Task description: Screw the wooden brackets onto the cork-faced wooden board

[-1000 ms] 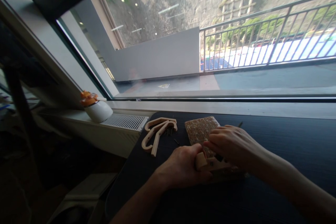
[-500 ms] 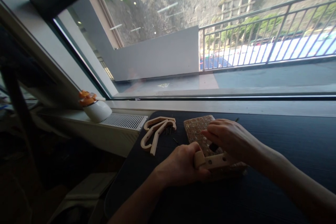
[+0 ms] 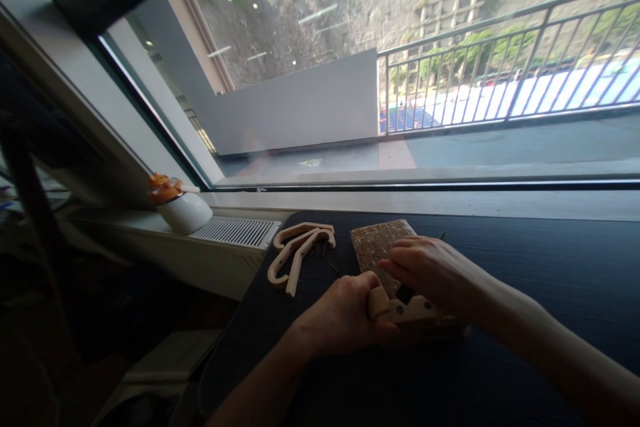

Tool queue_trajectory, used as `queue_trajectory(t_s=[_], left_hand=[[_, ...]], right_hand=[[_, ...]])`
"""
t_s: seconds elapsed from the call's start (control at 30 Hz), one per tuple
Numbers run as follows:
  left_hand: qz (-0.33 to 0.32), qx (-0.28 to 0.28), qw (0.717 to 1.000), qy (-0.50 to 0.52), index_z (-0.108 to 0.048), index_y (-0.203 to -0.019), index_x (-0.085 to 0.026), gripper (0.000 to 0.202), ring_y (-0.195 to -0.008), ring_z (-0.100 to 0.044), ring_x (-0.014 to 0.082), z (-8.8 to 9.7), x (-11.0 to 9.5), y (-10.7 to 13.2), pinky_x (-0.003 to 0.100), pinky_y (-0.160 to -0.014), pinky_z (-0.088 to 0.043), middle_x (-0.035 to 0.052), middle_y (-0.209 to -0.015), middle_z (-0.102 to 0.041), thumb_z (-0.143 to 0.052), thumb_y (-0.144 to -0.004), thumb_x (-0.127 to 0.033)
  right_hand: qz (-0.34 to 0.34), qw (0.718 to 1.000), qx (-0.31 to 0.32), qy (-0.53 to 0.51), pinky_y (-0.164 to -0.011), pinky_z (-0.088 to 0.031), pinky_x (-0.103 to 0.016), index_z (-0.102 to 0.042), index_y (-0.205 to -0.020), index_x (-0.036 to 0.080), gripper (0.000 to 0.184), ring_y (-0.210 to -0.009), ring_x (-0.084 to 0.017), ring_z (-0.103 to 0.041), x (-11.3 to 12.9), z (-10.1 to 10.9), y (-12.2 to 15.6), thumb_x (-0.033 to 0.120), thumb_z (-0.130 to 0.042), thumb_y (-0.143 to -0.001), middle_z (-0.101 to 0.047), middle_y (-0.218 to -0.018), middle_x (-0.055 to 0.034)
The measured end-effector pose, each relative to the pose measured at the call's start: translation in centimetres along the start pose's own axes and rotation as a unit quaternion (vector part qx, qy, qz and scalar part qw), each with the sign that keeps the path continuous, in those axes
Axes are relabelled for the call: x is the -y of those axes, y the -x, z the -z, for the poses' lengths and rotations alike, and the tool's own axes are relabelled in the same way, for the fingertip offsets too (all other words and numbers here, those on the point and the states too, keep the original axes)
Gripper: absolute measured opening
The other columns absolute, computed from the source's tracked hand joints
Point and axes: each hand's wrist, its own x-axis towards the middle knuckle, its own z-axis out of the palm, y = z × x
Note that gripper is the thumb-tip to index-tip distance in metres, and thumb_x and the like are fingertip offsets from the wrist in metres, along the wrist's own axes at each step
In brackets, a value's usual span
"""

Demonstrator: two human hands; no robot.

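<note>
Lowered slightly, right hand curls, grip unclear, over pale drilled wooden bar, its length toward three o'clock, pinched by left hand

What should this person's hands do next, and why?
Perhaps the right hand should bring the small black object beneath it to the dark round hole in the pale wooden piece: the object sits just beside that hole, and the left hand grips the piece's rounded end, likely steadying it.
</note>
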Motion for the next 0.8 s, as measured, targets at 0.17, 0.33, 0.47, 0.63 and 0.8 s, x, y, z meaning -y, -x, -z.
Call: queue_trajectory(t_s=[0.17,0.33,0.47,0.63,0.8], left_hand=[[-0.029,0.002,0.999,0.021,-0.059,-0.091,-0.019,0.031,-0.073,-0.056,0.0128,0.1,0.2,0.1,0.021,-0.062,-0.041,-0.0046,-0.079,-0.060,-0.074,-0.065,-0.029],[-0.010,0.005,1.000,0.019,-0.059,-0.092,-0.019,0.033,-0.071,-0.056,0.0129,0.0,0.2,0.0,0.021,-0.060,-0.041,-0.0046,-0.078,-0.060,-0.074,-0.065,-0.030],[-0.014,0.005,1.000,0.019,-0.058,-0.093,-0.020,0.032,-0.072,-0.056,0.0127,0.0,0.2,0.0,0.020,-0.060,-0.040,-0.0045,-0.079,-0.060,-0.073,-0.065,-0.028],[-0.014,0.011,1.000,-0.007,-0.057,-0.098,-0.022,0.041,-0.069,-0.054,0.0119,0.5,0.0,0.4,0.019,-0.056,-0.038,-0.0058,-0.076,-0.057,-0.075,-0.063,-0.033],[-0.023,0.039,0.999,-0.022,-0.055,-0.112,-0.025,0.054,-0.074,-0.057,0.0134,1.4,0.1,0.7,0.020,-0.061,-0.040,-0.0049,-0.082,-0.060,-0.077,-0.063,-0.031]], right_hand=[[-0.009,1.000,0.018,-0.003,-0.057,-0.036,-0.026,-0.060,-0.064,0.017,0.032,-0.061,-0.014,-0.057,0.4,0.1,-0.2,0.019,-0.047,-0.093,-0.064,-0.068,-0.0038],[-0.007,1.000,0.010,0.003,-0.057,-0.035,-0.027,-0.060,-0.065,0.017,0.029,-0.061,-0.015,-0.058,0.6,0.0,0.0,0.016,-0.049,-0.091,-0.065,-0.066,-0.0032],[-0.025,0.999,0.032,0.007,-0.055,-0.032,-0.027,-0.060,-0.065,0.018,0.030,-0.061,-0.015,-0.058,0.4,0.1,0.1,0.017,-0.047,-0.092,-0.065,-0.068,-0.0036],[-0.134,0.989,0.068,0.007,-0.047,-0.023,-0.028,-0.063,-0.069,0.021,0.047,-0.051,-0.015,-0.053,-1.3,1.7,0.6,0.043,-0.032,-0.097,-0.060,-0.058,-0.0020],[-0.174,0.967,0.081,-0.170,-0.049,-0.033,-0.026,-0.067,-0.085,0.022,0.052,-0.057,-0.016,-0.054,-2.0,5.1,2.2,0.062,-0.034,-0.090,-0.062,-0.066,-0.0020]])
